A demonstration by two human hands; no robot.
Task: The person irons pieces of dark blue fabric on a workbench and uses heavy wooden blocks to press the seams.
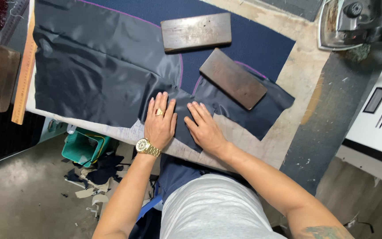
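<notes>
Both hands lie flat with open grips, grasping nothing: the left hand (160, 121) and right hand (205, 128) press side by side on the shiny dark navy lining fabric (98, 66) at the tabletop (297, 71) edge. Just beyond the right fingertips rests a worn rectangular brown metal weight block (233, 78); farther off lies a second rectangular block (196, 31), and far left of the left hand a long wooden ruler (24, 71).

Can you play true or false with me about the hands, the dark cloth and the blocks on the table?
1. Both hands, left hand and right hand, lie flat on the dark cloth. True.
2. Two blocks sit on the cloth. True.
3. The right hand wears a gold watch. False: the watch is on the left wrist.
4. The wooden ruler lies between the two hands. False: it lies at the cloth's far left edge.
5. The iron stands on the cloth. False: it rests at the table's right end.
</notes>
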